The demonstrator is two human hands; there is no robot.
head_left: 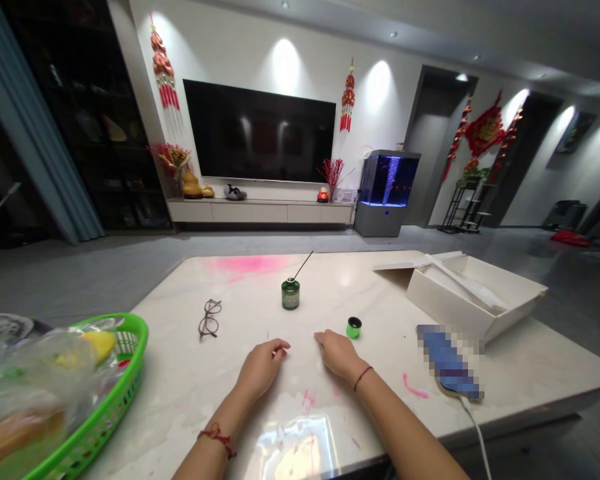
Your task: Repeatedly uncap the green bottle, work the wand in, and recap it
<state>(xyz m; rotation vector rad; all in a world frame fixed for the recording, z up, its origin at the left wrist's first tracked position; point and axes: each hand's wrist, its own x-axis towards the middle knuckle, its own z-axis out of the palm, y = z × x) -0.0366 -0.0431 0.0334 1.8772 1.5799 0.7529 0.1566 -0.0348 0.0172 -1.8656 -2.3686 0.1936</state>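
My left hand point(261, 367) rests over the pale tabletop point(180, 393), fingers loosely bent, thumb and forefinger apart, holding nothing. Opposite it, my right hand point(338, 353) points inward with its forefinger out; nothing shows in it, and its underside is hidden. Beyond both hands stands a small dark green glass bottle point(291, 295), upright, with one thin black stick point(304, 264) leaning out of its neck. A shiny green cap point(353, 327) with a dark opening lies just past my right hand, apart from it. Left of the bottle are folded-open eyeglasses point(209, 320).
A green plastic basket point(130, 360) with bagged items stands at the left. At the right are an open white box point(445, 303) and a blurred blue device point(450, 360) with a white cable point(476, 427). Pink stains point(247, 265) mark the tabletop.
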